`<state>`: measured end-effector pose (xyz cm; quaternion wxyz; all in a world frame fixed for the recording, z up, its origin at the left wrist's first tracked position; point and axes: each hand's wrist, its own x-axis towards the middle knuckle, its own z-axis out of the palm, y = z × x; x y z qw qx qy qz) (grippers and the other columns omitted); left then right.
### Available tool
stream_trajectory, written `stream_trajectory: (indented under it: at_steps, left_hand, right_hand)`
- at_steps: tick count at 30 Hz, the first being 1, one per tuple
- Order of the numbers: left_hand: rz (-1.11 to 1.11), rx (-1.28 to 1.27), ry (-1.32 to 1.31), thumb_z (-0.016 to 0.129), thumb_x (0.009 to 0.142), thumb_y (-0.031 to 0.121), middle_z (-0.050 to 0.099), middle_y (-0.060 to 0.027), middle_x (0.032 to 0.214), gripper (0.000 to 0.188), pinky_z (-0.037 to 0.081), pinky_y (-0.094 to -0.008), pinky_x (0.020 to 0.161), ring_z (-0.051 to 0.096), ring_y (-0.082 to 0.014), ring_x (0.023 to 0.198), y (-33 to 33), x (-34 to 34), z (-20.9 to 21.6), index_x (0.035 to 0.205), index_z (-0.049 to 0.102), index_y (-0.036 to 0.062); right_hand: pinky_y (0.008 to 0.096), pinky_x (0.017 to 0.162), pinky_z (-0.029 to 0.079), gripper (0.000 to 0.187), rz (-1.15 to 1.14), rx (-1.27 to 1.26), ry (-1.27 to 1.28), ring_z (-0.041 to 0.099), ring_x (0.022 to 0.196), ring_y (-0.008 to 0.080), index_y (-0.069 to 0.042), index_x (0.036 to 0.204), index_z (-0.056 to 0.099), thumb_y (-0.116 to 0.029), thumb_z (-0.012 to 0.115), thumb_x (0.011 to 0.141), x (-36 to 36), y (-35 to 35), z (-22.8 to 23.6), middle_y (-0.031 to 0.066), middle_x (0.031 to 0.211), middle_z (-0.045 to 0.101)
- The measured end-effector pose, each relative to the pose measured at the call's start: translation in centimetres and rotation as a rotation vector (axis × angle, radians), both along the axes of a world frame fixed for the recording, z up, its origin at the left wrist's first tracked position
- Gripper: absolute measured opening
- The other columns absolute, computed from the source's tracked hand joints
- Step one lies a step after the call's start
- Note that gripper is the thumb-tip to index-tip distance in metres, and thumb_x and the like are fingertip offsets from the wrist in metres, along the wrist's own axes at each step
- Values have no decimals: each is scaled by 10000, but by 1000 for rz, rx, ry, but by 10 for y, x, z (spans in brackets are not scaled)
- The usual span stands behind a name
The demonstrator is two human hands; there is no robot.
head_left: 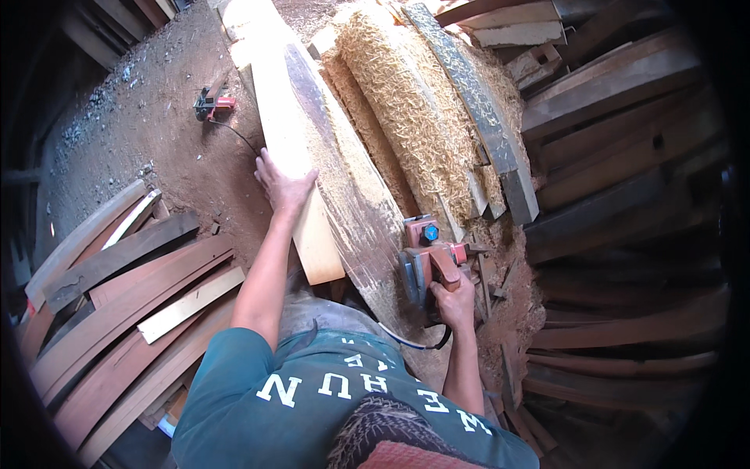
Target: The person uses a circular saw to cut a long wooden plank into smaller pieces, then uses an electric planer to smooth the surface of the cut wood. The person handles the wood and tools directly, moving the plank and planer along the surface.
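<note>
My right hand (455,303) is wrapped round the rear handle of a red electric hand planer (442,264) with a blue knob. The planer sits at the right edge of a wide board (361,223) with a dark, rough, streaked face. A dark cord runs from the planer back toward my body. Beside that board on the left lies a long pale plank (319,254), its near end close to my waist. My left hand (286,184) rests on the plank's left edge, fingers spread, thumb toward the wide board.
Curly shavings (398,102) heap over timbers right of the board, with a dark beam (469,98) beyond. A second small red power tool (215,104) lies on the dirt floor. Curved wood pieces (133,313) are stacked at left. Long timbers (625,148) line the right side.
</note>
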<state>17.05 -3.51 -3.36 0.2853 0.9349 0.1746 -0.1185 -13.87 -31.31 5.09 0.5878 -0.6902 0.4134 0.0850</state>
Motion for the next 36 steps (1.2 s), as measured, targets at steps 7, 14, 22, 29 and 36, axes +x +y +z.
stream_trajectory:
  at_steps: [7,14,22,29,36]
  left_hand:
    - [160,-529,165,551,1084,635,701,-232,1358,806,477,-412,1138,659,-347,1289,70,-129,-75,1448,590,-84]
    - [398,-844,229,464,1133,602,713,-197,1274,774,575,-407,1021,710,-280,1179,8,-104,44,1389,597,-116]
    - [159,-1383,-17,640,1050,359,767,-194,1084,517,661,-353,831,787,-258,944,34,-31,254,1314,647,-86]
    - [128,-1473,22,588,1080,269,726,-186,888,401,670,-333,607,738,-264,716,66,41,261,1217,659,-102]
    - [55,-1721,219,587,1072,244,786,-240,963,374,707,-396,659,796,-342,797,57,49,273,1148,707,-102]
  right_hand:
    - [357,984,553,465,-47,-26,-105,744,1100,213,33,1286,724,-19,745,825,-18,-4,-7,119,1187,789]
    - [384,911,565,384,-24,-155,-138,755,991,237,37,1189,739,-79,749,824,-30,-11,-5,142,1051,794]
    - [370,938,564,363,-78,-100,-191,747,1021,222,31,1189,720,-20,757,831,-42,-11,-7,145,1078,788]
    - [370,957,562,394,-94,-99,-207,752,1044,233,36,1221,717,-33,750,835,-56,-10,-8,145,1102,791]
    - [387,956,566,401,-119,-83,-195,763,1054,262,34,1218,725,-63,754,829,-61,-11,-15,163,1117,795]
